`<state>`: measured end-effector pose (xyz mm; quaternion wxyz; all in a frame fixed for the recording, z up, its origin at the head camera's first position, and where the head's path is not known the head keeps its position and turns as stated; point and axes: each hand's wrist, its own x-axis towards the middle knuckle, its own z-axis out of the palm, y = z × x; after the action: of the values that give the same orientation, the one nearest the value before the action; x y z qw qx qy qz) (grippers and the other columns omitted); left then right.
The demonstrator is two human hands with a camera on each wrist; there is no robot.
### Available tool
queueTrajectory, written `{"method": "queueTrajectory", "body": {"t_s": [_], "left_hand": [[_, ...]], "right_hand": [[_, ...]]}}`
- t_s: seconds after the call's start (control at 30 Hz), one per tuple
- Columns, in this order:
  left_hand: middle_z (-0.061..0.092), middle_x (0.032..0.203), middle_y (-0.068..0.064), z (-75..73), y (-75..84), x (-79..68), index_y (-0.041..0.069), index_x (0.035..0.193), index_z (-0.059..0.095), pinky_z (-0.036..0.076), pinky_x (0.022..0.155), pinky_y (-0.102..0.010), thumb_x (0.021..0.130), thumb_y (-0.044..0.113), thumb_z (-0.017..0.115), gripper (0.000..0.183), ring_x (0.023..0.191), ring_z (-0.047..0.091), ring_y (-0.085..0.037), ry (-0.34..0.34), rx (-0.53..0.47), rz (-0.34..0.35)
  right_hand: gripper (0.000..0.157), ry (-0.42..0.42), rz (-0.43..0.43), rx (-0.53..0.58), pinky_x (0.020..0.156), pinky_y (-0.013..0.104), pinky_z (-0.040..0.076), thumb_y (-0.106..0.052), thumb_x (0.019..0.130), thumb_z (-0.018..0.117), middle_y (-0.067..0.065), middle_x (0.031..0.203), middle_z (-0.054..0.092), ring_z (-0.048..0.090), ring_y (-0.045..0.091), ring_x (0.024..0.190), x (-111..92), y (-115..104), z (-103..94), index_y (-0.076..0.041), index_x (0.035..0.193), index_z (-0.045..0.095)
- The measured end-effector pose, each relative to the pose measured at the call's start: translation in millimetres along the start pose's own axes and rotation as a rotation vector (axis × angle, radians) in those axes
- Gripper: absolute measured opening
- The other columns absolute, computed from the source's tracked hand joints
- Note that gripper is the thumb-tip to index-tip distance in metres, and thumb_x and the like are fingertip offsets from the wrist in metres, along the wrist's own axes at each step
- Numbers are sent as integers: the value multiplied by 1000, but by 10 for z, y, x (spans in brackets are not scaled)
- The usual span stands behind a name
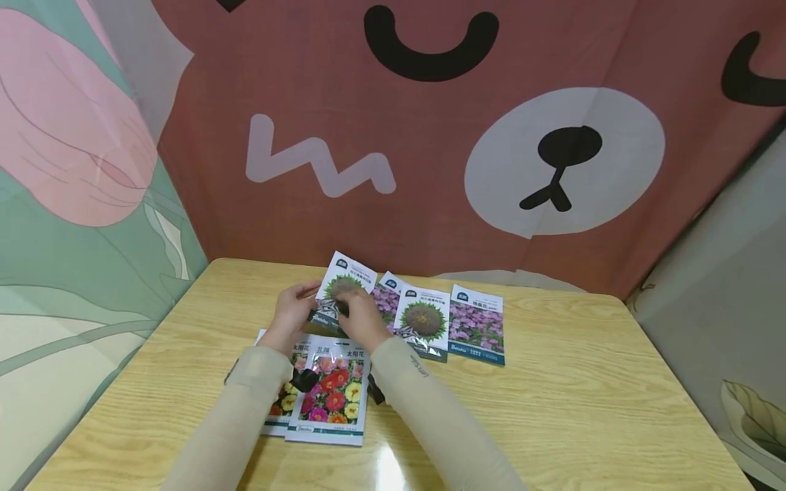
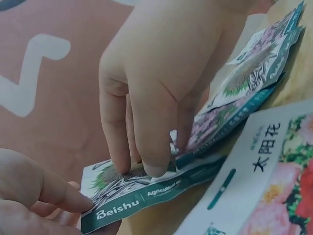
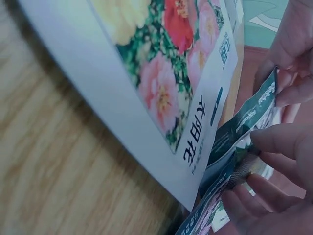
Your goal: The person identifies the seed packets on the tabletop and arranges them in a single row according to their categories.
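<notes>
Packets number six in total: two with a sunflower head, two with purple flowers, and two with red, pink and yellow blossoms. The hands number two, a left hand (image 1: 287, 316) and a right hand (image 1: 364, 319).

The sunflower packet in the hands (image 1: 341, 279) is white, with a brown round flower head, green pointed leaves around it, striped seeds printed low down, and a dark green band that reads "Beishu". It sits turned a little in the head view, above the front blossom packet (image 1: 333, 392) and the back blossom packet (image 1: 278, 414), which the front one partly covers.

The left hand pinches this packet at its left lower corner. The right hand is over its lower right part, fingers bent, tips upon the printed face (whether they also pinch it, I cannot tell).

To the right, the half-hidden purple packet (image 1: 385, 300) lies under the other sunflower packet (image 1: 425, 318); just beside is the right purple packet (image 1: 477, 324), on the wooden table (image 1: 565, 382).
</notes>
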<state>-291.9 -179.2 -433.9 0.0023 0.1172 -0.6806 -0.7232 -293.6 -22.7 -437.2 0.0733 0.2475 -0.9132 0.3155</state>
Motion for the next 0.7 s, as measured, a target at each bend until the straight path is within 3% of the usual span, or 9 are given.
{"method": "queueTrajectory", "body": {"t_s": [0.23,0.47,0.6,0.7], "left_hand": [[47,150,-24,-1,93,-123,-7,146,46,51,72,-13,92,-17,40,55,137,46,-34,-13,-6,91],[50,147,-23,-13,183,-258,-7,143,51,48,81,-10,93,-17,43,51,136,49,-33,27,37,222],[51,148,-19,-39,235,-357,-4,144,51,49,87,-12,96,-15,44,50,134,50,-29,25,18,237],[51,148,-18,-37,267,-445,-3,145,50,50,92,-15,97,-14,44,49,135,50,-28,6,-25,243]], "right_hand": [[37,54,106,239,102,44,49,-2,91,68,22,127,57,58,34,116,-46,18,-39,2,128,64],[36,133,224,432,79,39,53,-7,96,66,22,124,53,61,31,100,-71,84,-131,-3,132,62],[36,172,284,535,75,35,57,-6,95,65,24,132,52,64,30,105,-103,129,-205,-4,131,62],[34,211,315,641,73,37,59,-2,94,65,21,127,56,67,30,101,-150,148,-271,-3,128,62]]}}
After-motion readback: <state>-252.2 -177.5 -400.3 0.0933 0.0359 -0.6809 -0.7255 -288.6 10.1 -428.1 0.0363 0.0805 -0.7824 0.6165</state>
